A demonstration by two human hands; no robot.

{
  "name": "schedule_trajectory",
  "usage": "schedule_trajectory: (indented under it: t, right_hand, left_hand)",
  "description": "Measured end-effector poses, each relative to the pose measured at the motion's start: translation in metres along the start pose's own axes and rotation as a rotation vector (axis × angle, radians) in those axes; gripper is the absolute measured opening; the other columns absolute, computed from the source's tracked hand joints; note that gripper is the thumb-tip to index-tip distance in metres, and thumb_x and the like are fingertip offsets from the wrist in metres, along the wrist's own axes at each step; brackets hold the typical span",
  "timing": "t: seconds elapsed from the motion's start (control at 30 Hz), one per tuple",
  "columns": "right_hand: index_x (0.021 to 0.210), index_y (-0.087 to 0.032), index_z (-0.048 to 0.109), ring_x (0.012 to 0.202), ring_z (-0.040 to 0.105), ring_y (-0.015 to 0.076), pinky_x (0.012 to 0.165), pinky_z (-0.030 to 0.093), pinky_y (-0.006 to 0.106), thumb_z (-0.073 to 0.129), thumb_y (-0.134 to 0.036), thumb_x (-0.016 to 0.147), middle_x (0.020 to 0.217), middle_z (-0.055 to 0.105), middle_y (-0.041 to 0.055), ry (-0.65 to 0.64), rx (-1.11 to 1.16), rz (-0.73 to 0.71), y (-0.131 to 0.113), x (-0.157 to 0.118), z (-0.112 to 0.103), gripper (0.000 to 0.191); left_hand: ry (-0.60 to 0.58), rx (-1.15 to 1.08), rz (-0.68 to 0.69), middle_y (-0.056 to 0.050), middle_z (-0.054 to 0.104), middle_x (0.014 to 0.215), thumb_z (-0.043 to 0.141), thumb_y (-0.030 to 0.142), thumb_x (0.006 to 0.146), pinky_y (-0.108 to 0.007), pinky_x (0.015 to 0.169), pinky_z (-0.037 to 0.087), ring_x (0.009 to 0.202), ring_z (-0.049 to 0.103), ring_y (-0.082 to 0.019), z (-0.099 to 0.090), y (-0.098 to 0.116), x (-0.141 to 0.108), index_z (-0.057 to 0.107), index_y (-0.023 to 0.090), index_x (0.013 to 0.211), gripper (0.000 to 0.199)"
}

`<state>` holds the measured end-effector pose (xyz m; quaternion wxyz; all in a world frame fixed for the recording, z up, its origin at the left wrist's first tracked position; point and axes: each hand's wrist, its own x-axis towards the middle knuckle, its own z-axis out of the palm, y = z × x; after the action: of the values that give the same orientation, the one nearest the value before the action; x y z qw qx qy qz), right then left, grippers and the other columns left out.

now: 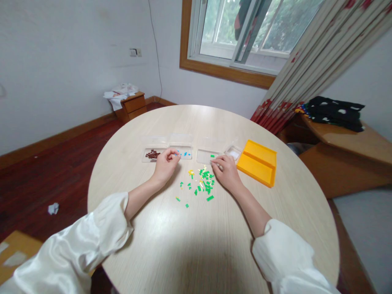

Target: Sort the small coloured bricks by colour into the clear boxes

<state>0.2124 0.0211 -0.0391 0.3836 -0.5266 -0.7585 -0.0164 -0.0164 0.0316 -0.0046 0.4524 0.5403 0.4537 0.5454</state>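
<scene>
My left hand (167, 163) is closed in a pinch at the near edge of a clear box with blue pieces (185, 154); whatever its fingertips hold is too small to make out. Just left of it, dark brown pieces (152, 154) lie in another clear box. My right hand (226, 169) has its fingers bent together by the right end of a clear box (203, 157) that has a green piece (212, 156) in it. Anything between those fingertips is hidden. Between and below the hands, a loose pile of green pieces (208, 183) is mixed with yellow and pale ones.
An open yellow case (260, 157) lies right of my right hand, beside a small clear box with white pieces (234, 153). Clear lids stand behind the boxes on the round table (183, 245). Beyond are a wooden cabinet (134, 105) and a curtain (294, 69).
</scene>
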Motion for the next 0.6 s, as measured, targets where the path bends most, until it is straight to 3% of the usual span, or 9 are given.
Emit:
schedule_trajectory:
  t: [0.13, 0.23, 0.43, 0.6]
  right_hand:
    - [0.091, -0.021, 0.068, 0.087, 0.053, 0.0218, 0.08, 0.045, 0.043, 0.051, -0.02, 0.082, 0.087, 0.061, 0.0067, 0.005, 0.053, -0.044, -0.01, -0.001, -0.007, 0.019]
    - [0.085, -0.021, 0.067, 0.086, 0.053, 0.021, 0.079, 0.045, 0.042, 0.052, -0.016, 0.08, 0.086, 0.06, 0.0066, -0.013, 0.097, -0.1, -0.015, -0.003, -0.015, 0.017]
    - [0.084, -0.021, 0.069, 0.087, 0.053, 0.0206, 0.078, 0.046, 0.04, 0.055, -0.015, 0.08, 0.088, 0.062, 0.0066, -0.215, 0.113, -0.163, -0.018, -0.005, -0.022, 0.016]
    - [0.088, -0.02, 0.07, 0.086, 0.054, 0.0204, 0.077, 0.046, 0.039, 0.057, -0.02, 0.081, 0.088, 0.064, 0.0072, -0.284, 0.096, -0.124, -0.017, -0.005, -0.022, 0.015]
  left_hand:
    - [-0.115, 0.073, 0.029, 0.008, 0.039, 0.046, 0.055, 0.021, 0.07, -0.019, 0.047, 0.026, 0.043, 0.034, -0.007, -0.001, -0.002, 0.0, 0.053, 0.016, 0.069, 0.006]
    - [-0.172, 0.117, 0.036, 0.008, 0.037, 0.047, 0.053, 0.02, 0.071, -0.019, 0.047, 0.025, 0.044, 0.033, -0.007, -0.001, -0.005, 0.001, 0.053, 0.016, 0.069, 0.005]
    - [-0.242, 0.227, 0.095, 0.007, 0.04, 0.052, 0.05, 0.018, 0.074, -0.02, 0.051, 0.028, 0.049, 0.037, -0.008, -0.003, -0.011, 0.002, 0.054, 0.015, 0.074, 0.005]
    - [-0.287, 0.328, 0.178, 0.006, 0.042, 0.055, 0.048, 0.017, 0.075, -0.021, 0.055, 0.031, 0.053, 0.039, -0.009, -0.003, -0.016, 0.002, 0.055, 0.015, 0.078, 0.008]
